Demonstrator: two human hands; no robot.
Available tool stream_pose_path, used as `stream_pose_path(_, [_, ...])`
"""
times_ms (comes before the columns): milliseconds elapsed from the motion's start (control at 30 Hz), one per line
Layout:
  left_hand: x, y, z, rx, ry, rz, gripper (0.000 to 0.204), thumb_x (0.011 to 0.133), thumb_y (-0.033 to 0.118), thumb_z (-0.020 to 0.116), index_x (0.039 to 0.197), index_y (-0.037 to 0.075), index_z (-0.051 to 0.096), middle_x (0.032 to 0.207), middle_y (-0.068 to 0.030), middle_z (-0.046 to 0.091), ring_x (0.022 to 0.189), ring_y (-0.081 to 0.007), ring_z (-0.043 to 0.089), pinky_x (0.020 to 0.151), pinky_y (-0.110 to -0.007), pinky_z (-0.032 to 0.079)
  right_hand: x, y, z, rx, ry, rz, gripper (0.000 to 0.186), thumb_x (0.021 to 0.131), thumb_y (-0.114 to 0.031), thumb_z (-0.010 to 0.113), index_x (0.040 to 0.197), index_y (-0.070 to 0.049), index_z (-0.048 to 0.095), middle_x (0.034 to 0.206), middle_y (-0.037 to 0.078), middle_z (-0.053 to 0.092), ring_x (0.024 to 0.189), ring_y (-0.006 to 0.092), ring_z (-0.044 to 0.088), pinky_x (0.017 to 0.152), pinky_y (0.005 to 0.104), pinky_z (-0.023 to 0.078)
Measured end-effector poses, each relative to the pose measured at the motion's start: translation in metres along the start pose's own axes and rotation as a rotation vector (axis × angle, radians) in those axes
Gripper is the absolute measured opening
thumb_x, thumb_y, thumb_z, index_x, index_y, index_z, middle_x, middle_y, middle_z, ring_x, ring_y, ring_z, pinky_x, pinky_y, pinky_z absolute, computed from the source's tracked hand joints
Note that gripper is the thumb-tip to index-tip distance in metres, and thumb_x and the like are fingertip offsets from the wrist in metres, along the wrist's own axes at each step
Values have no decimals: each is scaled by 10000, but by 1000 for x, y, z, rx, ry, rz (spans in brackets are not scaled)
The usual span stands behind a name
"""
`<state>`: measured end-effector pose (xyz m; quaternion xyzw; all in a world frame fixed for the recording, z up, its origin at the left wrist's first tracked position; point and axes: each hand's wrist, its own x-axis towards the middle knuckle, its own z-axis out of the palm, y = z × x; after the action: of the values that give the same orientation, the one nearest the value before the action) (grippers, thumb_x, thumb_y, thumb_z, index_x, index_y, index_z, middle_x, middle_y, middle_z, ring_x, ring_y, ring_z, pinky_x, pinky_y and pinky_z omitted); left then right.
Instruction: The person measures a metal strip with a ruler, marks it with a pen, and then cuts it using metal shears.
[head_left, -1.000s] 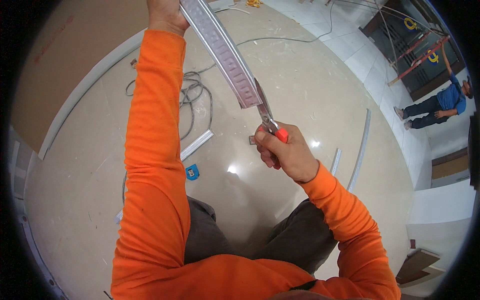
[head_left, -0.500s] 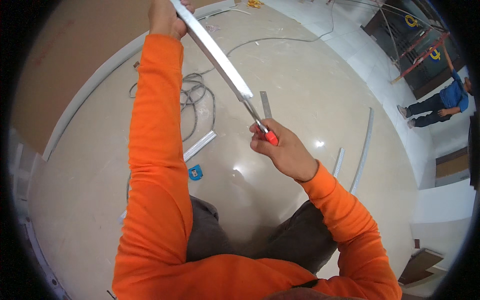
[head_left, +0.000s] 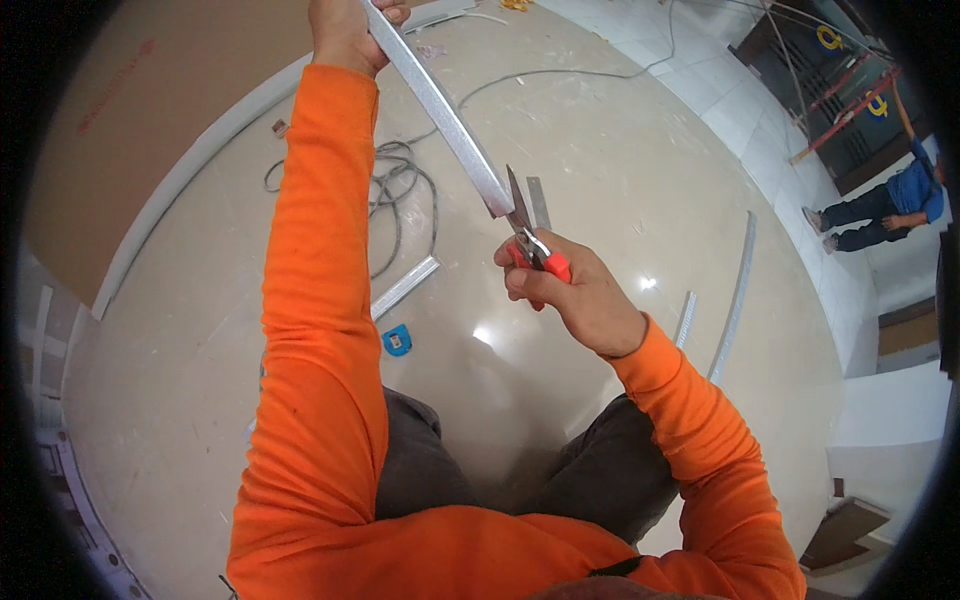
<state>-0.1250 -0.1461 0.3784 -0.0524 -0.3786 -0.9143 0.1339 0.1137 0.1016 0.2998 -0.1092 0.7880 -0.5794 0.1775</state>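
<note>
The left hand (head_left: 348, 32) is gripping the metal strip (head_left: 440, 118), which is slanting toward the right hand (head_left: 585, 295); that hand is clasping the snips (head_left: 535, 247), blades (head_left: 518, 195) parting just beyond it at the strip's end; steadying the strip is likely helping them bite squarely

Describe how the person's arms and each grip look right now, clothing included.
The left sleeve and right sleeve are long, bright orange and creased, with no print visible. Their cuffs are the same orange and end at the wrists. The left grip and right grip are ungloved; the left one is partly cut off by the picture's top edge.
</note>
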Motion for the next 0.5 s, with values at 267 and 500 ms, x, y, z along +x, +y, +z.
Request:
stream_pose_path(267, [-2, 2, 2, -134, -155, -52, 564, 964, 679, 381, 838, 138, 481, 567, 62, 333, 403, -66, 310, 340, -218, 279, -7, -7, 4, 152, -68, 31, 188, 938, -206, 609, 973, -21, 613, 783, 31, 587, 705, 125, 553, 671, 281, 475])
stream_pose_path(500, [-14, 14, 11, -160, -223, 45, 530, 989, 629, 384, 842, 126, 467, 564, 55, 348, 400, -66, 334, 323, -220, 299, -4, -7, 11, 59, -10, 100, 250, 962, -260, 579, 859, -32, 592, 634, 8, 535, 583, 111, 514, 565, 292, 424])
